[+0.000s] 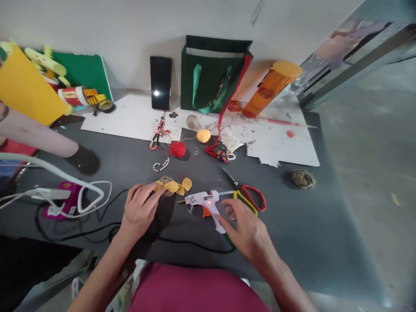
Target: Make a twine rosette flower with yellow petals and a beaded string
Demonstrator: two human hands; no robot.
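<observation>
My left hand (140, 208) has its fingers closed at the near edge of a yellow crocheted piece (172, 186), made of several leaf-like shapes. A round brown twine piece (167, 180) lies partly hidden beneath it. My right hand (248, 227) is beside the white hot glue gun (203, 199), thumb and fingers apart, with the thumb close to the handle. The glue gun lies on its side, nozzle pointing left, a small red light lit and a clear glue stick (226, 193) out of its back. Scissors with red and yellow handles (251, 195) lie open behind my right hand.
A red ball (177, 149), a yellow ball (203, 136) and beaded cords lie farther back. A dark green bag (211, 73), a phone (160, 82) and an orange bottle (271, 89) stand along the wall. Black cable (195, 246) crosses the front; a twine ball (303, 179) sits right.
</observation>
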